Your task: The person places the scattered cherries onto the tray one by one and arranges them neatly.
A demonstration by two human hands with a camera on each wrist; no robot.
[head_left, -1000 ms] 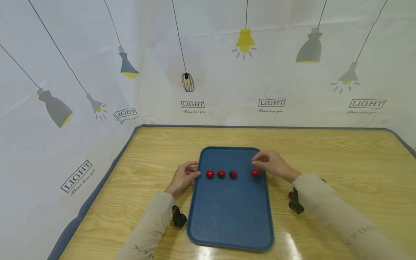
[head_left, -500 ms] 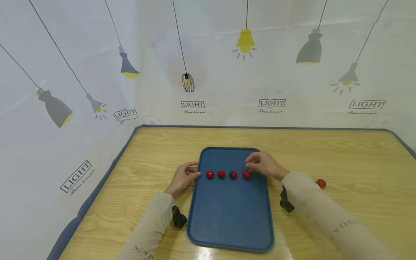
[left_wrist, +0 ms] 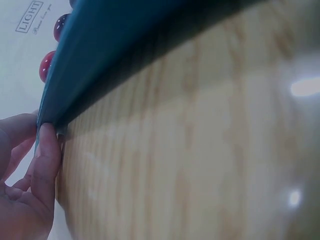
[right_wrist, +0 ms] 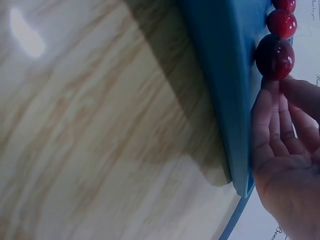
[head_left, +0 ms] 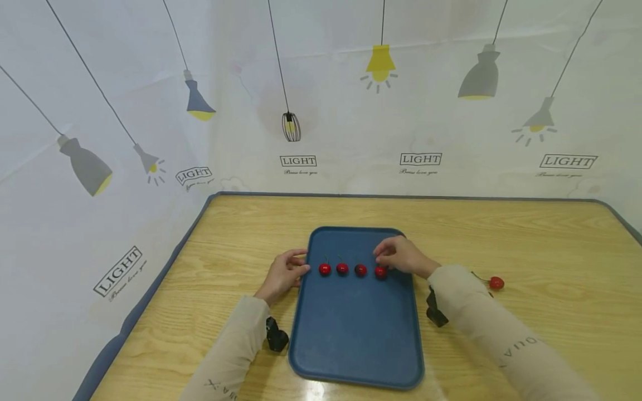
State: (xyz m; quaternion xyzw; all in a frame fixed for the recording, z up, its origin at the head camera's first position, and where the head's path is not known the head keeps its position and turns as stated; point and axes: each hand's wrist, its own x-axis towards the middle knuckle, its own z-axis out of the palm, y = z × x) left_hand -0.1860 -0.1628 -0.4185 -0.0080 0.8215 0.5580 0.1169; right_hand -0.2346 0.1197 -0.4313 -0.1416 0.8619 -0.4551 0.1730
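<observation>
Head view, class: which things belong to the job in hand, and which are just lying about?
Job, it seems:
Blue tray, left grip on its edge
Four cherries, right grip at the right end

Lying about or background:
Loose cherry on the table, perhaps for later
Printed wall covering

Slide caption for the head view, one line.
Four cherries lined up on a blue tray, left hand holding its rim, right hand at the row's rightmost cherry.

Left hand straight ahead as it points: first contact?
The blue tray, at its left rim: the left hand appears to pinch that rim, though exact contact is hard to judge.
</observation>
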